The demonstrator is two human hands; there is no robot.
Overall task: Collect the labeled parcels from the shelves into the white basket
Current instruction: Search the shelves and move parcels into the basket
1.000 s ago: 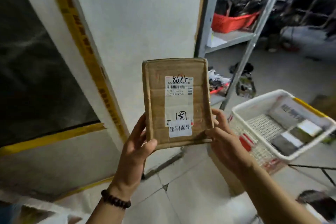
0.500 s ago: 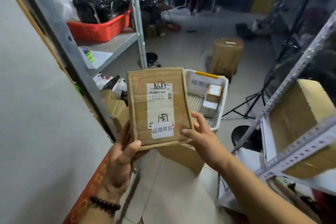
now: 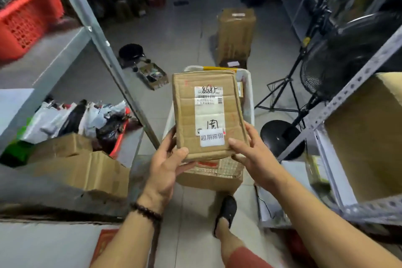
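Parcel (image 3: 187, 115) gripped in fingers (image 3: 240, 144) of left hand (image 3: 165, 169) and right hand (image 3: 257, 159), above tiled floor (image 3: 187, 35).

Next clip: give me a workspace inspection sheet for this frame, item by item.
Surface: grey tiled floor; the white basket appears to stand on a cardboard box.
Job's things: parcel with white labels, held in front of the white basket and hiding most of it.
Clutter: wrapped carton, small open box and a standing fan, all on the floor.
Grippers: left hand and right hand grip the parcel's lower corners.
Cables: thin dark cord near the right shelf's foot.
Surroundings: left shelf carries a red basket, with mailer bags lower down; right shelf holds a large box.
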